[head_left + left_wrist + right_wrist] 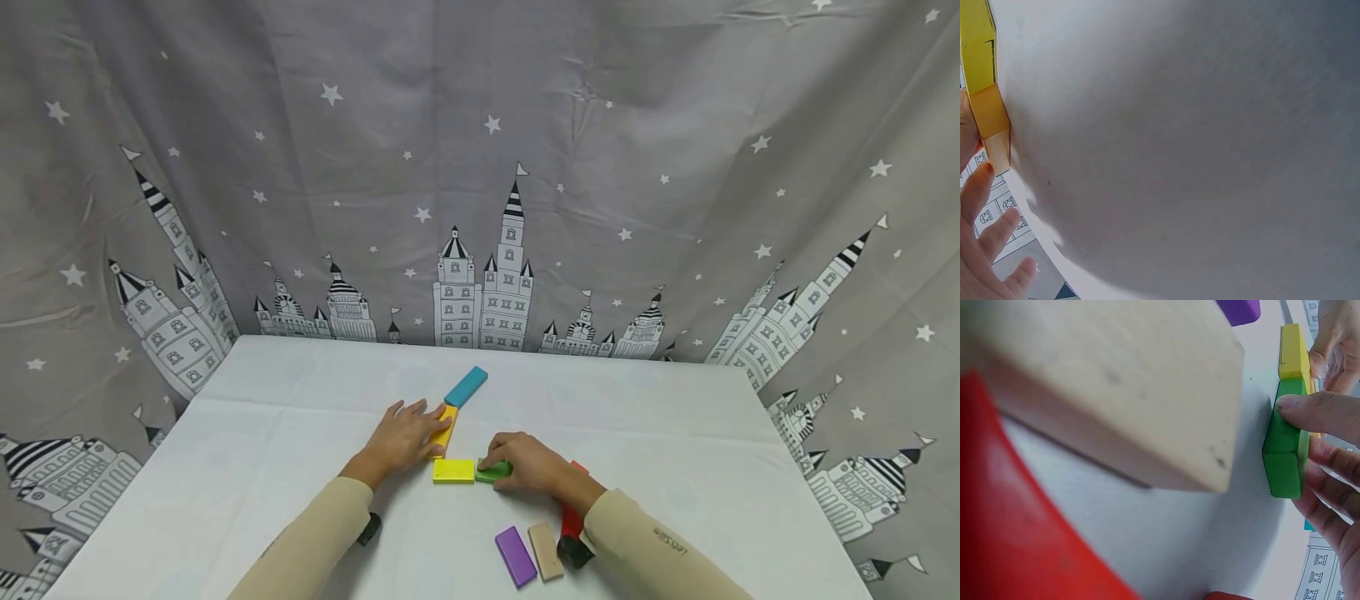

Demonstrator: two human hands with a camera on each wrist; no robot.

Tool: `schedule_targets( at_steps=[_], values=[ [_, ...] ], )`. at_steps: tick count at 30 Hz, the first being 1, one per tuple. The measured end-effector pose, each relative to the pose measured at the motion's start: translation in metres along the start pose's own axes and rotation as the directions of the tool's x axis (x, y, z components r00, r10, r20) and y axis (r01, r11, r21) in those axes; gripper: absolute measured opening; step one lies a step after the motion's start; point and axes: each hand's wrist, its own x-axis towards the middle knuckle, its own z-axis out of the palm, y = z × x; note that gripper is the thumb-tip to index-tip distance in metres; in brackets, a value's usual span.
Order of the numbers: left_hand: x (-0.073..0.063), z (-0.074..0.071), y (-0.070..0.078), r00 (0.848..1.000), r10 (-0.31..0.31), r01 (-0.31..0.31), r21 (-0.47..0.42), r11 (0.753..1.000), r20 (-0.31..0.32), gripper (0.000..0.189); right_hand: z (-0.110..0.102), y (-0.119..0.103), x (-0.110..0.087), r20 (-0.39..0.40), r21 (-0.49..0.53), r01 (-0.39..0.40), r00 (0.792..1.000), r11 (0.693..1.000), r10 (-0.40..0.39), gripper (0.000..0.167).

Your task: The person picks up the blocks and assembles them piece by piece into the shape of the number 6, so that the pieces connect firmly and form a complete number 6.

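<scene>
Gray curtain [375, 50] across the back and along both sides, hanging in soft folds with a few creases. Scattered over with white stars [331, 94]; printed lower down with white castles [506, 283] in dark outline, with striped roofs [513, 200], rows of windows [511, 235] and small flags [522, 170]. Upright in the middle, tilted outward at left and right. In front, a broad white table [300, 379] with faint crease lines, cutting across the castle bases. Soft light, with blurred shadows on the tabletop, grayer in the left wrist view.
</scene>
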Motion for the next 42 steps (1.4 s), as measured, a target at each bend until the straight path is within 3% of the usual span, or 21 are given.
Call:
schedule_targets(
  at_steps=[20,32,42],
  values=[
    [0.001,-0.001,0.002,1.0,-0.017,0.017,0.006,1.0,0.014,0.056,-0.002,0.002,-0.009,-0.041,0.013,-0.041,0.998,0.999,0.042,0.033],
    [0.001,0.0,0.0,1.0,-0.008,0.008,-0.001,1.0,0.012,0.055,-0.024,0.025,-0.053,-0.043,0.027,-0.147,0.988,0.989,0.148,0.032],
    [0.001,-0.001,0.001,1.0,0.0,0.0,-0.002,1.0,0.014,0.055,-0.018,0.039,-0.088,-0.13,0.047,-0.278,0.951,0.96,0.282,0.039]
  ],
)
